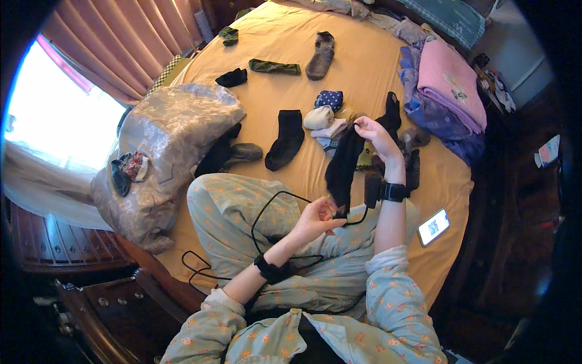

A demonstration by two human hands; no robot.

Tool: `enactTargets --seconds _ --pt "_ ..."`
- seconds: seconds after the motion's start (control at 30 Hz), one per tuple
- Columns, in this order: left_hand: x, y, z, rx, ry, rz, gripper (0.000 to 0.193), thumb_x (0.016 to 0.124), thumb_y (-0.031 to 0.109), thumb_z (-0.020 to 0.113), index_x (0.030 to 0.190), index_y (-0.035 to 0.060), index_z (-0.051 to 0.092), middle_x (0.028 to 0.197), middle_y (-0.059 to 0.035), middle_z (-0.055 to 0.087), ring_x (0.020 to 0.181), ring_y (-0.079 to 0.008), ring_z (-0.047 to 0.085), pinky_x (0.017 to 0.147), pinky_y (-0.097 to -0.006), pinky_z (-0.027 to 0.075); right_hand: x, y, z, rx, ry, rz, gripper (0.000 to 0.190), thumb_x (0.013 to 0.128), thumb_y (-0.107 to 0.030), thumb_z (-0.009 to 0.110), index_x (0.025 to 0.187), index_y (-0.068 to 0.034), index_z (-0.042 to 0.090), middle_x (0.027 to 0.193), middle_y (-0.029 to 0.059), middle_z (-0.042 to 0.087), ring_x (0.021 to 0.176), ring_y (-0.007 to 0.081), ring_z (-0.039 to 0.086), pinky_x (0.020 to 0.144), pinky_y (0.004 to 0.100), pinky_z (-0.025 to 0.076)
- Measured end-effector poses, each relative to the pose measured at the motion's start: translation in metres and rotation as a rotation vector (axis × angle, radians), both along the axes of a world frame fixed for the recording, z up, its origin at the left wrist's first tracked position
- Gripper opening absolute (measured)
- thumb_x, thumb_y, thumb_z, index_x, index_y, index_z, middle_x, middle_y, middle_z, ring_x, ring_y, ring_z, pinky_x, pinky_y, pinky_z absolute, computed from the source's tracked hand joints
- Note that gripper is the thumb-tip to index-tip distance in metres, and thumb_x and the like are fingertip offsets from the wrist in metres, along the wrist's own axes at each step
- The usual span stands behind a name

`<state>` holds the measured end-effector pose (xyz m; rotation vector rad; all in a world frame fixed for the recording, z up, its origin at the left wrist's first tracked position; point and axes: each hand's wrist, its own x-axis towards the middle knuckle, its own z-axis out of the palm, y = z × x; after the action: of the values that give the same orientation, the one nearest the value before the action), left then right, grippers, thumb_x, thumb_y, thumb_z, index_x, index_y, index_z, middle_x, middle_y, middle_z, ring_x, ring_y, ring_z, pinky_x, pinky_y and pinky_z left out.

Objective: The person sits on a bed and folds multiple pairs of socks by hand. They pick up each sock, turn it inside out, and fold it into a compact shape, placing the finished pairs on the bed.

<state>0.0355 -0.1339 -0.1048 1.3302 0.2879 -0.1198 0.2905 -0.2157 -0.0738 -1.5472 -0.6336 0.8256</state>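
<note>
A long black sock [342,169] is stretched between my two hands above my lap. My right hand [376,136] pinches its far end, while my left hand [319,217] grips the end nearer me. Just beyond the held sock sits a pile with a rolled cream sock [319,118], a navy polka-dot sock [328,99] and a black sock [391,113]. Another black sock [285,140] lies flat to the left of the pile. Farther off are a camouflage-green sock [274,67], a grey-brown sock [320,57] and a small black sock [232,78].
A yellow sheet [268,98] covers the bed. Rumpled beige fabric [177,118] lies at left, bearing several socks. A folded pink blanket [448,82] is at right. A phone [433,227] rests near the right edge. A black cable [253,227] loops across my lap between the wrist straps.
</note>
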Motion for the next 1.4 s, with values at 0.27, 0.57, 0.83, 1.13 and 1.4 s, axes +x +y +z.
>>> enactTargets --seconds 0.27,0.57,0.83,1.13,1.4 --pt "0.081 0.105 -0.063 1.619 0.135 0.135 0.041 0.066 0.028 0.072 0.090 0.0038 0.049 0.083 -0.0135 0.056 0.084 -0.0321 0.056 0.071 -0.0397 0.047 0.023 -0.007 -0.045 -0.248 -0.214 -0.115 0.013 0.086 -0.018 0.052 0.088 -0.005 0.053 0.082 -0.0025 0.050 0.079 0.0076 0.045 0.075 0.0219 0.037" --pt "0.096 0.190 -0.131 0.745 0.237 0.308 0.025 0.087 0.018 0.047 0.096 -0.0023 0.057 0.089 -0.0134 0.063 0.077 -0.0234 0.061 0.068 -0.0328 0.048 0.025 -0.010 -0.048 -0.326 -0.212 -0.223 0.014 0.085 -0.017 0.053 0.087 -0.003 0.052 0.082 -0.0018 0.051 0.079 0.0078 0.045 0.073 0.0215 0.038" --pt "0.080 0.236 -0.150 -0.487 0.452 0.430 0.020 0.090 0.015 0.042 0.096 0.0022 0.056 0.090 -0.0086 0.062 0.074 -0.0202 0.060 0.072 -0.0352 0.051 0.026 -0.007 -0.056 -0.289 -0.228 -0.167 0.013 0.085 -0.017 0.052 0.088 -0.004 0.053 0.081 -0.0013 0.052 0.077 0.0084 0.046 0.071 0.0224 0.038" --pt "0.084 0.199 -0.125 0.347 0.199 0.177 0.027 0.088 0.024 0.050 0.100 0.0011 0.058 0.092 -0.0049 0.062 0.085 -0.0170 0.058 0.081 -0.0338 0.046 0.024 -0.005 -0.048 -0.224 -0.167 -0.156 0.015 0.085 -0.016 0.052 0.090 -0.003 0.054 0.087 0.0009 0.055 0.081 0.0093 0.048 0.076 0.0237 0.039" --pt "0.093 0.051 -0.027 0.583 -0.420 0.104 0.063 0.066 0.027 0.074 0.119 0.0077 0.046 0.120 -0.0179 0.047 0.111 -0.0322 0.046 0.093 -0.0371 0.037 -0.002 -0.008 -0.003 0.439 0.377 0.281 0.011 0.086 -0.008 0.048 0.097 -0.006 0.050 0.093 -0.0012 0.050 0.091 0.0092 0.048 0.082 0.0220 0.036"
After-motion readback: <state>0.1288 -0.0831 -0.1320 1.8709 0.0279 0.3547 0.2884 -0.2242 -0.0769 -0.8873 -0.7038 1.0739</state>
